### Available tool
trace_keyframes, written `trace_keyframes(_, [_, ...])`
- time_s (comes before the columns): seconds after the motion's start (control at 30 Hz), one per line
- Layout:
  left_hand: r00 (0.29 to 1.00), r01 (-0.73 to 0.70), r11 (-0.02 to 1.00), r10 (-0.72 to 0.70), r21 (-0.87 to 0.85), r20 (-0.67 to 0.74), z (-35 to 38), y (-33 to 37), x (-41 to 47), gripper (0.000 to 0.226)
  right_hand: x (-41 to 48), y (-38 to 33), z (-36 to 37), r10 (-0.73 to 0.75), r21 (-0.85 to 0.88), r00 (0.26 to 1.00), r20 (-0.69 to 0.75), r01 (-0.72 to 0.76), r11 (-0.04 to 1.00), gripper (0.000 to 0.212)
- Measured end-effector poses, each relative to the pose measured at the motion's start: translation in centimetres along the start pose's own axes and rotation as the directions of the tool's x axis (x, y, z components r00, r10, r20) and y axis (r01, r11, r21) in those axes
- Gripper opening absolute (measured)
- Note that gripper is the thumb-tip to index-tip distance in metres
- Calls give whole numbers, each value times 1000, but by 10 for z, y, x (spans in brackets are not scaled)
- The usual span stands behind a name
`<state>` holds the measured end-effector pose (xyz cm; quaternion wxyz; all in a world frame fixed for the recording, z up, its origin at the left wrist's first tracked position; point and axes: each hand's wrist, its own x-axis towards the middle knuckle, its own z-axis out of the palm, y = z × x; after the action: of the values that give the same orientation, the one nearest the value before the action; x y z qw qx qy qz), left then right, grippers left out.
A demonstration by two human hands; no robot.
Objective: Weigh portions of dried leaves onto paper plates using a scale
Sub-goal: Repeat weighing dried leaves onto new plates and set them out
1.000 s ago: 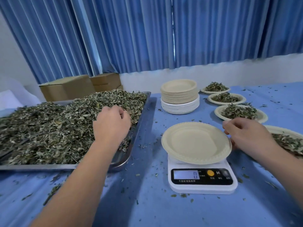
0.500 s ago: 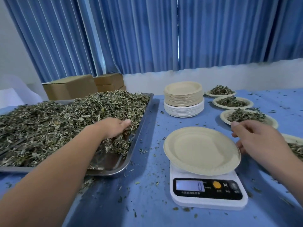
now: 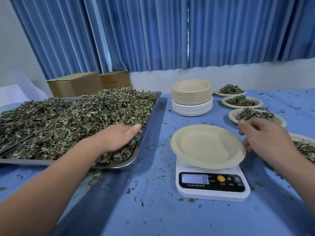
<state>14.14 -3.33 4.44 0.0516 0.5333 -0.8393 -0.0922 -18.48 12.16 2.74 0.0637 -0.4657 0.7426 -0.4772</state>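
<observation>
1. The tray (image 3: 150,120) sits at the left on the blue surface (image 3: 153,215), heaped with dried leaves (image 3: 68,116).
2. The left hand (image 3: 117,138) lies in the leaves at the tray's near right corner. The thumb is straight. The fingers are buried, so it cannot be told whether they hold leaves.
3. The scale (image 3: 211,184) stands near centre, right of the tray. Its display reads 0.
4. One plate (image 3: 206,145) rests on the scale.
5. The right hand (image 3: 262,135) is just beside the plate's right rim, fingers loosely bent and holding nothing. Contact with the rim cannot be told.
6. A plate stack (image 3: 191,97) stands beyond the scale.
7. Plates of leaves (image 3: 242,107) line the right side.
8. Leaf scraps are scattered over the surface.
</observation>
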Motion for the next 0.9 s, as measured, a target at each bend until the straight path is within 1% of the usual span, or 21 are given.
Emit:
trace_keyframes(0.07, [989, 39, 998, -31, -52, 144, 2, 2, -10, 92, -1, 0, -1, 11, 12, 1000, -2, -11, 1000, 32])
trace_keyframes(0.1, [978, 39, 995, -19, -90, 206, 3, 3, -15, 91, -1, 0, -1, 11, 12, 1000, -4, -11, 1000, 32])
trace_keyframes(0.17, [965, -13, 995, 38, -96, 259, 6, 6, -24, 89, -1, 0, -2, 5, 20, 1000, -10, -5, 1000, 32])
trace_keyframes(0.23, [966, -61, 996, 76, -68, 247, 8, 9, -30, 91, -1, 0, -3, 2, 33, 1000, -10, -1, 999, 32])
trace_keyframes(0.3, [973, -61, 998, 65, -23, 223, 11, 12, -38, 92, -2, 0, -3, 1, 35, 1000, -4, 0, 999, 32])
trace_keyframes(0.4, [988, -56, 998, 55, 5, 146, 13, 15, -55, 78, -3, 0, -4, 2, 63, 1000, 2, -2, 998, 30])
trace_keyframes(0.5, [992, -109, 992, 106, 57, 62, 17, 13, -71, 59, -3, 0, -5, -6, 58, 1000, 6, 6, 998, 30])
trace_keyframes(0.6, [984, -175, 980, 176, 96, 1, 17, 7, -74, 61, -4, 0, -6, -12, 39, 1000, 17, 11, 999, 30])
trace_keyframes(0.7, [978, -211, 978, 211, -10, -2, 13, 1, -69, 62, -4, 0, -6, -23, 35, 1000, 14, 23, 999, 29])
trace_keyframes(0.8, [993, -116, 976, 121, -186, 13, 10, -3, -60, 64, -3, 1, -6, -24, 33, 1000, 12, 24, 999, 29])
trace_keyframes(0.9, [998, -36, 956, 50, -291, 43, 6, -5, -52, 57, -1, 3, -4, -24, 68, 1000, 9, 24, 997, 29])
